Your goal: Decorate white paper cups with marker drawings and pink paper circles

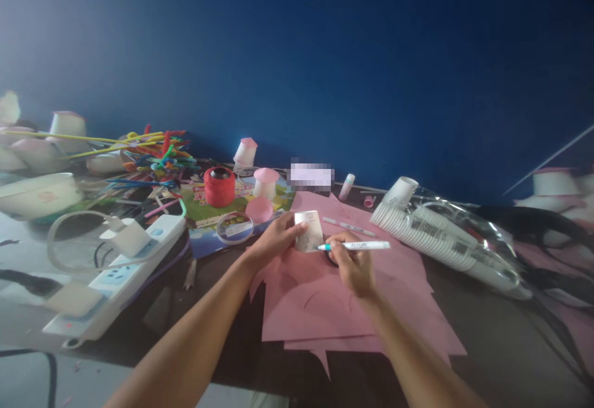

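My left hand grips a small white paper cup by its left side, thumb across its front. Faint marks show on the cup's wall, too small to read. In my right hand is a white acrylic marker with a teal band, its tip at the cup's lower right edge. Below both hands lie overlapping sheets of pink paper, with a curved cut line in the top one. Another slim white marker rests on the paper just behind my right hand.
To the right lies a plastic-wrapped stack of paper cups. A red thread spool, a tape roll and a pink-topped cup sit left of centre. A power strip and pipe cleaners are further left; a glue stick stands behind.
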Tool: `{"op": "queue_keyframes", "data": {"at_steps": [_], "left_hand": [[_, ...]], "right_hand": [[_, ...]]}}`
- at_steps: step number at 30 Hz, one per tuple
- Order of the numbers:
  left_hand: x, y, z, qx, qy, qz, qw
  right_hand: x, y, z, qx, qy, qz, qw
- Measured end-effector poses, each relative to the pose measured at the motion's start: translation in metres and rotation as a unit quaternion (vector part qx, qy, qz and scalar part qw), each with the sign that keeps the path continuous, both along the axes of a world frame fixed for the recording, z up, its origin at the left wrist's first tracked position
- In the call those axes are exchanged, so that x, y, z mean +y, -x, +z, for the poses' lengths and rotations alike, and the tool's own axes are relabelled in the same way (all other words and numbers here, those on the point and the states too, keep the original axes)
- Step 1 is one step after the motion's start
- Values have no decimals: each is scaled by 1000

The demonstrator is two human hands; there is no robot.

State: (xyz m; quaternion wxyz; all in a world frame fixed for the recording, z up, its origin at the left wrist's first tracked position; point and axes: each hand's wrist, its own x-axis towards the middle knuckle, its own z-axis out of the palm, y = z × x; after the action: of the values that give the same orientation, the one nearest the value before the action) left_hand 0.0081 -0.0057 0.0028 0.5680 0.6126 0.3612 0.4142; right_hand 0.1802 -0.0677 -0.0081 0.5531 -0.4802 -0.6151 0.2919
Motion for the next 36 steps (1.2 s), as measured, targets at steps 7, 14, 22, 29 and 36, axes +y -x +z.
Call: {"op": "queue_keyframes", "data": {"at_steps": [7, 14, 22, 29, 36], "left_hand": [[2, 1, -3, 21, -8, 11, 1000], [2, 1, -3, 15, -9, 5, 1000], [4, 2, -4, 26, -12, -15, 999], [3, 1, -3, 23, -9, -12, 1000], [1, 1, 0, 20, -7, -25, 999]], "right_hand": [[7, -1, -1, 78, 21, -65, 995], [4, -1, 0, 58, 32, -15, 998], [4, -1, -3, 28, 24, -12, 999], [9, -2, -2, 107, 39, -64, 991], [8, -2, -3, 108, 42, -27, 993]]}}
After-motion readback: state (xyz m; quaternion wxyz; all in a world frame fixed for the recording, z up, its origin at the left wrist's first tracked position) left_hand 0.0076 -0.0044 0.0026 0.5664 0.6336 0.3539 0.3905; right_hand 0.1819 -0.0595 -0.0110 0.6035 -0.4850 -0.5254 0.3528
